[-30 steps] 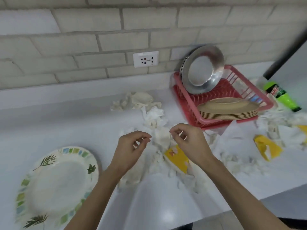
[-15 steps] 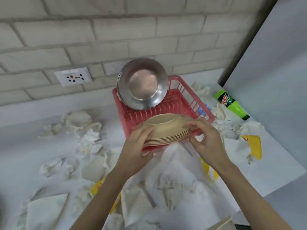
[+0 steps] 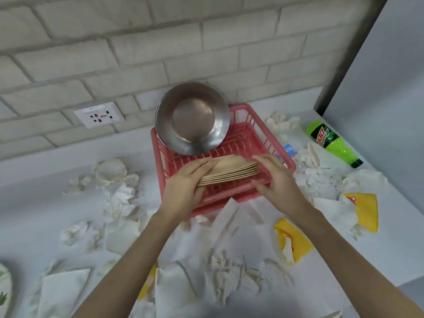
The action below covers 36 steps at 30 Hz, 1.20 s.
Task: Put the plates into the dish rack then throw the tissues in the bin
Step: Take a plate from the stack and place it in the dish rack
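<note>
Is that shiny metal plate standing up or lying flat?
Standing up: the metal plate leans on edge at the back of the red rack.

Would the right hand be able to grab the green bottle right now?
Probably not yet: the right hand grips the tan plates over the red rack. Once free, likely yes, since the green bottle lies uncovered to its right.

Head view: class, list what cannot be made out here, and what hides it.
- Tan plate stack: both ends covered by the left hand and right hand.
- Patterned plate: cut off by the left edge.
- Blue-labelled item: mostly behind the dish rack wall.
- Bin: not in view.
</note>
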Each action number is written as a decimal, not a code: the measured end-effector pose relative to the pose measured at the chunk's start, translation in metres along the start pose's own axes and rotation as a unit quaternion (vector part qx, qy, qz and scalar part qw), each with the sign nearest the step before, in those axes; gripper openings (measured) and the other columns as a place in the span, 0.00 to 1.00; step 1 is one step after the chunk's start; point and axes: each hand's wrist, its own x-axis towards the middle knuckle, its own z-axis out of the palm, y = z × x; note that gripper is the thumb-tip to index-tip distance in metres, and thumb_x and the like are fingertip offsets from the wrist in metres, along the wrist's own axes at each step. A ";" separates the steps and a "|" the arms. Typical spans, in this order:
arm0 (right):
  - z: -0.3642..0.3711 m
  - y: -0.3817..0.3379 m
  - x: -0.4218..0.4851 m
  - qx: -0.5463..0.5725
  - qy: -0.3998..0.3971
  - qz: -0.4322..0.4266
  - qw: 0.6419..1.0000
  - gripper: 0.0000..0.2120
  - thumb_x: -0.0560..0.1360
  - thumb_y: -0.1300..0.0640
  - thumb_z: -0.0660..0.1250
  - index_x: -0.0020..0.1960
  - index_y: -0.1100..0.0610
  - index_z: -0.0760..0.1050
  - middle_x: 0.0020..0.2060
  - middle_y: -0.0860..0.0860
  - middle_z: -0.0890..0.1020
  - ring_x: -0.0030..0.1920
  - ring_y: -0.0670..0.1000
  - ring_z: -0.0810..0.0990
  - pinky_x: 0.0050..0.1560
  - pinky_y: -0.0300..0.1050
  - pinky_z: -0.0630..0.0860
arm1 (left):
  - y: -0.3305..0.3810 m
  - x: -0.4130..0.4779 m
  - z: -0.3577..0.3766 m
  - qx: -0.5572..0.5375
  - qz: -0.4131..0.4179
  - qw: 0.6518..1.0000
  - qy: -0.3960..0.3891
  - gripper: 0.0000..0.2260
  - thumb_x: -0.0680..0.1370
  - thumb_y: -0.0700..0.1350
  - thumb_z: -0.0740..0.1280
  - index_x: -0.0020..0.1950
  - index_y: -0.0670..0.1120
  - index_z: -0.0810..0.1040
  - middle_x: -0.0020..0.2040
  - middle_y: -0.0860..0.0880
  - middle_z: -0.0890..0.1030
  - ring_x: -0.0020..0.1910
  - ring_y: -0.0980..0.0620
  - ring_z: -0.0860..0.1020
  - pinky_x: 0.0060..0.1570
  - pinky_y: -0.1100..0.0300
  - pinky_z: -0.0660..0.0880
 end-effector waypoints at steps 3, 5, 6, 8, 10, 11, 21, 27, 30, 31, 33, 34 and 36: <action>0.001 0.003 0.014 0.020 0.012 0.034 0.999 0.31 0.73 0.61 0.73 0.74 0.56 0.67 0.68 0.52 0.72 0.67 0.48 0.70 0.63 0.22 0.58 | -0.012 0.021 -0.011 -0.040 -0.022 0.999 -0.022 0.27 0.71 0.38 0.63 0.70 0.52 0.76 0.66 0.57 0.79 0.65 0.55 0.77 0.64 0.58 0.74; 0.004 0.005 0.025 0.031 0.012 0.067 0.997 0.33 0.74 0.58 0.72 0.76 0.56 0.64 0.71 0.53 0.70 0.70 0.49 0.69 0.64 0.26 0.56 | -0.019 0.035 -0.017 -0.075 -0.049 0.996 -0.019 0.27 0.70 0.37 0.63 0.68 0.52 0.78 0.63 0.58 0.81 0.62 0.56 0.79 0.63 0.60 0.74; 0.006 0.006 0.030 0.038 0.006 0.081 0.996 0.34 0.75 0.57 0.72 0.77 0.57 0.62 0.72 0.54 0.70 0.71 0.51 0.68 0.67 0.32 0.58 | -0.021 0.042 -0.019 -0.091 -0.060 0.994 -0.011 0.25 0.71 0.37 0.63 0.66 0.51 0.79 0.60 0.59 0.82 0.59 0.58 0.80 0.61 0.64 0.73; 0.008 0.005 0.041 0.052 -0.009 0.099 0.994 0.35 0.75 0.53 0.71 0.77 0.58 0.60 0.72 0.55 0.69 0.72 0.54 0.68 0.72 0.45 0.62 | -0.022 0.053 -0.024 -0.116 -0.078 0.990 0.011 0.19 0.71 0.37 0.64 0.60 0.49 0.82 0.51 0.61 0.83 0.52 0.65 0.80 0.53 0.74 0.71; 0.010 0.002 0.049 0.069 -0.012 0.100 0.993 0.35 0.76 0.50 0.71 0.77 0.58 0.60 0.70 0.56 0.71 0.70 0.54 0.71 0.70 0.50 0.67 | -0.020 0.061 -0.030 -0.136 -0.104 0.984 0.049 0.10 0.73 0.39 0.66 0.50 0.49 0.83 0.40 0.65 0.81 0.43 0.70 0.78 0.43 0.78 0.68; 0.011 0.000 0.052 0.077 -0.007 0.096 0.992 0.34 0.76 0.50 0.70 0.76 0.57 0.61 0.69 0.54 0.73 0.68 0.53 0.72 0.67 0.46 0.69 | -0.019 0.064 -0.034 -0.152 -0.120 0.979 0.070 0.07 0.74 0.40 0.68 0.48 0.51 0.82 0.37 0.67 0.80 0.40 0.71 0.78 0.41 0.77 0.68; 0.020 -0.038 0.057 0.209 0.031 0.108 0.971 0.26 0.78 0.43 0.64 0.74 0.47 0.63 0.50 0.30 0.78 0.52 0.29 0.76 0.47 0.26 0.72 | -0.029 0.051 -0.072 -0.359 -0.292 0.874 0.151 0.09 0.69 0.47 0.72 0.49 0.54 0.81 0.43 0.55 0.86 0.44 0.53 0.85 0.42 0.56 0.81; 0.040 -0.075 0.042 0.255 0.036 0.093 0.962 0.24 0.77 0.44 0.66 0.71 0.41 0.66 0.54 0.34 0.80 0.53 0.35 0.79 0.51 0.36 0.76 | -0.044 0.003 -0.090 -0.400 -0.329 0.840 0.158 0.12 0.74 0.45 0.72 0.52 0.60 0.81 0.47 0.53 0.86 0.44 0.52 0.85 0.37 0.60 0.80; 0.062 -0.101 0.029 0.264 0.027 0.068 0.962 0.21 0.79 0.48 0.65 0.70 0.41 0.66 0.54 0.29 0.78 0.55 0.34 0.77 0.54 0.37 0.75 | -0.053 -0.030 -0.106 -0.401 -0.351 0.830 0.167 0.18 0.73 0.45 0.72 0.57 0.66 0.79 0.51 0.56 0.85 0.47 0.55 0.85 0.38 0.62 0.80; 0.071 -0.110 0.025 0.268 0.018 0.061 0.961 0.20 0.80 0.50 0.64 0.71 0.41 0.66 0.54 0.30 0.77 0.55 0.34 0.77 0.55 0.39 0.75 | -0.057 -0.043 -0.111 -0.400 -0.363 0.825 0.168 0.19 0.73 0.45 0.73 0.60 0.65 0.78 0.51 0.56 0.85 0.48 0.55 0.85 0.39 0.62 0.80; 0.089 -0.127 0.015 0.268 0.002 0.050 0.962 0.19 0.81 0.52 0.61 0.71 0.40 0.65 0.56 0.31 0.78 0.56 0.35 0.77 0.55 0.39 0.75 | -0.067 -0.069 -0.122 -0.404 -0.384 0.812 0.174 0.22 0.72 0.46 0.72 0.64 0.61 0.77 0.52 0.56 0.85 0.50 0.54 0.84 0.41 0.59 0.80; 0.099 -0.137 0.011 0.263 -0.003 0.044 0.964 0.20 0.81 0.53 0.61 0.70 0.38 0.64 0.56 0.31 0.78 0.56 0.34 0.77 0.54 0.36 0.74 | -0.073 -0.081 -0.128 -0.405 -0.391 0.808 0.177 0.22 0.72 0.47 0.72 0.65 0.61 0.76 0.53 0.56 0.84 0.50 0.53 0.84 0.43 0.58 0.80; 0.117 -0.155 0.003 0.253 -0.012 0.035 0.967 0.21 0.81 0.53 0.60 0.70 0.35 0.63 0.56 0.30 0.78 0.56 0.33 0.77 0.50 0.29 0.73 | -0.084 -0.106 -0.140 -0.411 -0.399 0.799 0.182 0.19 0.74 0.49 0.68 0.64 0.61 0.77 0.55 0.57 0.84 0.52 0.54 0.83 0.47 0.57 0.79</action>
